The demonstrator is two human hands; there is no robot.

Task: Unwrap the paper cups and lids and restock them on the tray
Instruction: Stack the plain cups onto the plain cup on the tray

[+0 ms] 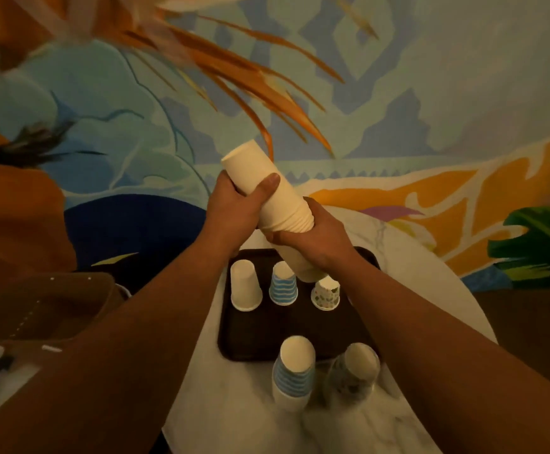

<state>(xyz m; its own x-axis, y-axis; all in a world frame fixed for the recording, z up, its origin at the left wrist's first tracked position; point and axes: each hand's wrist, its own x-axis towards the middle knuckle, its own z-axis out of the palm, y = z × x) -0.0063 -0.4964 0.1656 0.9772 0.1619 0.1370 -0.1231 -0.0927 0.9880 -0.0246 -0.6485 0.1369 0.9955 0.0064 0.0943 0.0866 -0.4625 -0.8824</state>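
Observation:
I hold a long stack of white paper cups (pixel 278 204) tilted in the air above the dark tray (pixel 250 342). My left hand (pixel 234 208) grips its upper part, thumb across the front. My right hand (pixel 319 234) grips the lower part, just below a band of cup rims. On the tray stand three upside-down cups: a white cup (pixel 246 286), a blue-striped cup (pixel 283 285) and a floral cup (pixel 326 293). In front of the tray stand a blue-striped cup stack (pixel 293 371) and a floral cup stack (pixel 354 371) that looks wrapped in clear plastic.
The tray lies on a round white marble table (pixel 414 290). A brown bag or box (pixel 44 306) sits to the left. A green leafy plant (pixel 539 244) stands at the right. A colourful patterned carpet covers the floor beyond.

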